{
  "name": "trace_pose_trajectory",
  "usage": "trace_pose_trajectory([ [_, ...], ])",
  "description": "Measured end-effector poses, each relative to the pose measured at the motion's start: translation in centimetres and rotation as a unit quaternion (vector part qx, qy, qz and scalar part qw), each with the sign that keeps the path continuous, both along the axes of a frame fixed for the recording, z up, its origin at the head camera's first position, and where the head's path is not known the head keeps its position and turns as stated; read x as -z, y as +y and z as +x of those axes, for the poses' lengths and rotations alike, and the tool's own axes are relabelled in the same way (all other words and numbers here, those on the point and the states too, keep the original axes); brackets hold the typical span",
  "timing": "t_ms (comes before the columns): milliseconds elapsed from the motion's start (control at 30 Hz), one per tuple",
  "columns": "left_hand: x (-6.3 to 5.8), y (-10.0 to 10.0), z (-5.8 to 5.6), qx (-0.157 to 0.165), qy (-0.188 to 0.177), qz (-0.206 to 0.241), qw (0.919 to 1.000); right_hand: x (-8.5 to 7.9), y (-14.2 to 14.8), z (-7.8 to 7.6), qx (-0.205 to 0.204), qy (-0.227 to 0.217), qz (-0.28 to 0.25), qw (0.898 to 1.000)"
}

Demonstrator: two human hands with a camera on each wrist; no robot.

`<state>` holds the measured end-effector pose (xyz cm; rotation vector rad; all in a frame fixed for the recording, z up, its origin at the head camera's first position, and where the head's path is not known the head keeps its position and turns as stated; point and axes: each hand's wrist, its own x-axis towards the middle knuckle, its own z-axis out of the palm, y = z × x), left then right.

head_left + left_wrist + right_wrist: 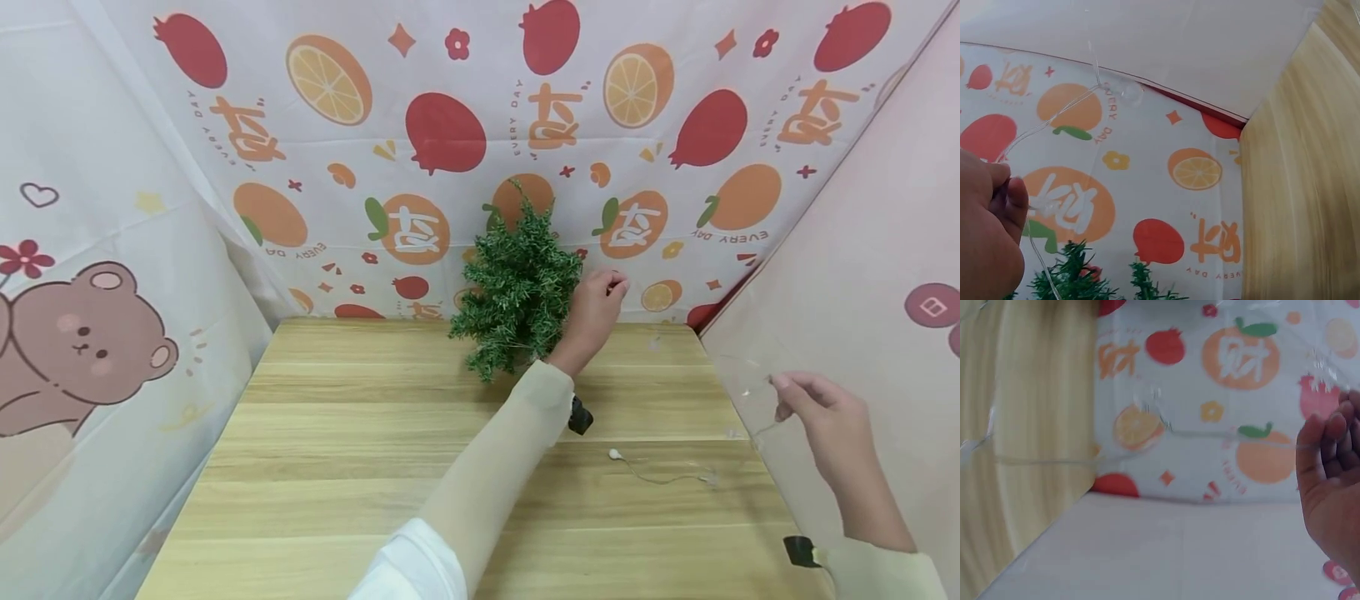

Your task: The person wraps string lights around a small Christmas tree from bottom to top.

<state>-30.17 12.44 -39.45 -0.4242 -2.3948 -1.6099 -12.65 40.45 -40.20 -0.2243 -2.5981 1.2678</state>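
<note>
A thin, clear string-light wire with small transparent drops runs between the two hands. My left hand pinches it between thumb and curled fingers, just right of a bushy green artificial plant. One length of wire hangs below that hand towards the foliage in the left wrist view. Off to the right, over the table's edge, my right hand pinches another part of the wire at its fingertips. Part of the strand lies on the table, with a small white round piece at one end.
The plant stands at the back of the wood-grain table, close to a fruit-printed cloth. A bear-printed cloth closes the left side, and a pale pink one the right.
</note>
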Motion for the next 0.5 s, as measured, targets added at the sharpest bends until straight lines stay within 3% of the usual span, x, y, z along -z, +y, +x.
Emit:
trace_pose_trajectory([
  [133,0.4,0.8,0.0,-0.005,-0.008,-0.041,0.9991,-1.2,-1.3,-0.7,0.001,0.043,-0.1,0.994],
  [267,1.1,1.5,0.1,0.004,0.002,-0.093,0.9956,-2.3,-2.5,-1.3,-0.012,0.086,-0.21,0.974],
  [500,2.7,1.7,-0.4,-0.013,-0.002,-0.126,0.992,-4.1,-4.4,-3.1,-0.027,0.134,-0.3,0.944],
])
